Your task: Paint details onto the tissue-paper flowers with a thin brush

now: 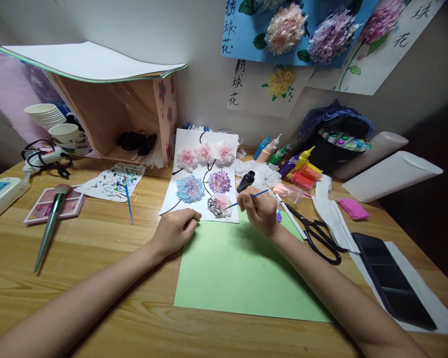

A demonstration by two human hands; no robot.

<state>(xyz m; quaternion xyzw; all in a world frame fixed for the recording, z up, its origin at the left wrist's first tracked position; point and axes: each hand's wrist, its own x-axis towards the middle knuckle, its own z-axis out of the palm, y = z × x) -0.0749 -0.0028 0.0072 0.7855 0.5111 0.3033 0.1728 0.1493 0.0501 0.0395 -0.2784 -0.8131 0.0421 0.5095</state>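
My right hand [259, 209] pinches a thin blue paintbrush [252, 197], its tip at the lower right pompom flower [220, 205], which is pale pink with black marks on its left side. This flower is on a white sheet [168, 201] with pink, blue and purple fluffy flowers and black painted stems. Fingers curled, my left hand [177, 228] rests at the sheet's lower left edge; nothing shows in it. Just behind my right hand leans an uncapped black bottle [245, 182]; whether the hand touches it I cannot tell. Green paper [239, 268] lies beneath.
Black scissors [317, 233], paint bottles [271, 149] and a dark tray [392, 278] are to the right. Leftward lie another blue brush [129, 204], a paint-marked tissue [112, 181] and a large makeup brush [50, 226]. An open box [166, 114] stands at the back.
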